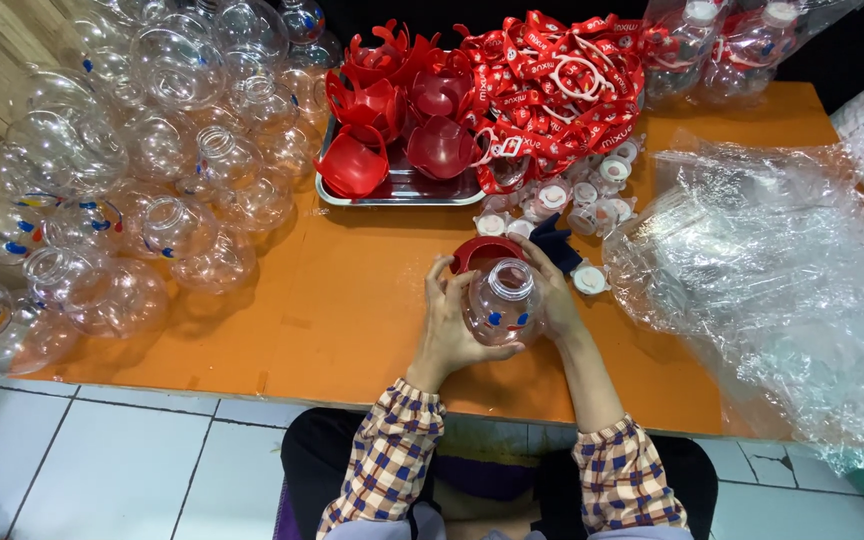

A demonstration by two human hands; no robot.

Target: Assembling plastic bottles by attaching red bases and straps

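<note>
Both hands, left hand (444, 330) and right hand (553, 295), grip a clear round bottle (501, 300) against a red collar (484, 250); uneven pressure could likely tilt the collar or slip the smooth bottle onto the worktop (352, 300).

Orange table (352, 300), clear round bottles (152, 150) heaped left, metal tray (402, 190), white caps (572, 200), crumpled plastic bags (782, 290) right.

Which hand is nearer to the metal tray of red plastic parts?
Left. The left hand sits below the tray, almost under it; the right hand is further right, both gripping the clear bottle.
</note>
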